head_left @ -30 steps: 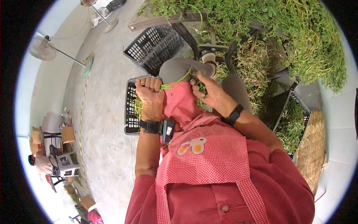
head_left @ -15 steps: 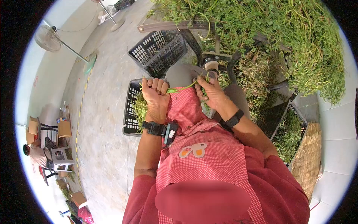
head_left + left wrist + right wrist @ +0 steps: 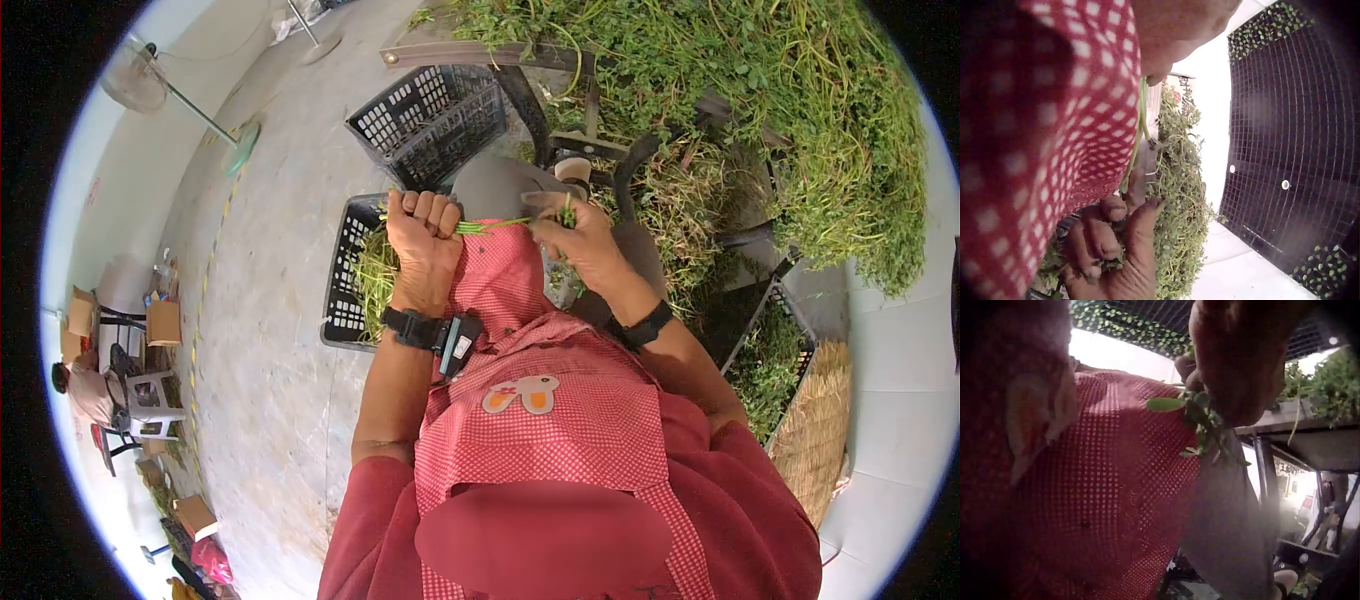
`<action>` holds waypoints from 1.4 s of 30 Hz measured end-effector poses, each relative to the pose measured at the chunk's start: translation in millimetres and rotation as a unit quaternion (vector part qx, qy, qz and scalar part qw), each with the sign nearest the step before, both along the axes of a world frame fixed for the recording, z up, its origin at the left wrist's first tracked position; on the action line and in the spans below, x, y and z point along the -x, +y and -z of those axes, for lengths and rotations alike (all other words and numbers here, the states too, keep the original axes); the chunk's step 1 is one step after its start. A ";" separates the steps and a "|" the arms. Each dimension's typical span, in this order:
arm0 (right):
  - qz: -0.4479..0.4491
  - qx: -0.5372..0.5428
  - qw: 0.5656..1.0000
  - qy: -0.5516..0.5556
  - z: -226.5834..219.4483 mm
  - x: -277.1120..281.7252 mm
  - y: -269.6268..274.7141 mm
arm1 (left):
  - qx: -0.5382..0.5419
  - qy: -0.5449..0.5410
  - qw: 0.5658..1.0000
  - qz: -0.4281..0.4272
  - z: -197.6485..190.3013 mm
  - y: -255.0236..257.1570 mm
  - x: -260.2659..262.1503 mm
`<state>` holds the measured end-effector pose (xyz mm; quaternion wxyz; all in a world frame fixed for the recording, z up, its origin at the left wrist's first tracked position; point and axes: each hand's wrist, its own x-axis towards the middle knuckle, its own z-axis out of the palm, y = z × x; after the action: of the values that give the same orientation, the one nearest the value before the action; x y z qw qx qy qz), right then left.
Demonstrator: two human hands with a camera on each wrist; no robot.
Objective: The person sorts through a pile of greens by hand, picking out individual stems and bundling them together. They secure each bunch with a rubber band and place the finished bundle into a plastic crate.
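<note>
My left hand [image 3: 425, 235], fingers curled, grips a small bundle of thin green stems [image 3: 480, 227] over the lap of a red checked apron [image 3: 500, 275]. One longer stem reaches from it toward my right hand [image 3: 580, 235]. That hand's thumb and forefinger are blurred at the stem's end. Leafy sprigs [image 3: 1200, 422] are held in my right hand and stick out below it in the right wrist view. In the left wrist view, the right hand's curled fingers [image 3: 1100, 237] close over leafy bits. The stem ends inside my left fist are hidden.
A heap of leafy greens [image 3: 740, 80] covers the table [image 3: 480, 52] ahead. A black crate [image 3: 345, 305] with stems stands left of my lap, another crate [image 3: 400, 125] beyond it. At right are a crate of greens [image 3: 765, 385] and a straw mat [image 3: 815, 430].
My right hand's forefinger and thumb have spread from their pinch near the stem's tip and now blur with motion. The left hand keeps its grip on the bundle. The head view has shifted slightly.
</note>
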<state>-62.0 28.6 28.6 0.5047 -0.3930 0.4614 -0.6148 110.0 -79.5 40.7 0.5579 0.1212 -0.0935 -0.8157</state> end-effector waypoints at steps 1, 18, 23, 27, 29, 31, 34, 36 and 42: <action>0.001 0.014 0.999 0.052 -2.3 -5.2 -2.1 | 0.002 -0.003 1.000 0.001 0.8 0.4 0.4; -0.030 -0.133 0.985 0.104 -4.2 -8.6 -3.8 | 0.003 0.012 1.000 0.007 0.2 5.2 0.5; 0.002 -0.066 0.991 -0.119 -8.2 13.6 -2.1 | 0.004 0.003 1.000 -0.009 0.0 2.9 -0.7; 0.044 -0.019 0.998 0.048 -11.1 -4.0 0.8 | 0.012 0.025 1.000 0.007 2.1 6.6 1.2; 0.097 0.122 0.952 0.262 15.7 -9.5 -16.0 | 0.019 0.027 0.999 0.010 1.5 4.6 0.7; 0.094 0.048 0.960 0.258 13.3 -9.5 -15.8 | 0.007 0.012 1.000 0.013 -0.6 6.4 1.2; 0.069 -0.031 0.994 0.077 10.8 5.4 -9.7 | 0.005 0.006 1.000 0.000 -1.5 7.1 -0.5; 0.047 -0.035 0.994 -0.095 5.0 13.0 -3.6 | -0.004 0.008 1.000 -0.002 -2.2 6.2 -0.2; -0.070 -0.179 0.980 -0.057 -5.2 -2.4 13.8 | 0.052 0.075 0.995 0.049 -5.7 11.4 -3.4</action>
<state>-59.6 42.4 33.8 0.6339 -0.2922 0.5061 -0.5067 113.4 -68.1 46.3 0.5283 0.0264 -0.0995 -0.8428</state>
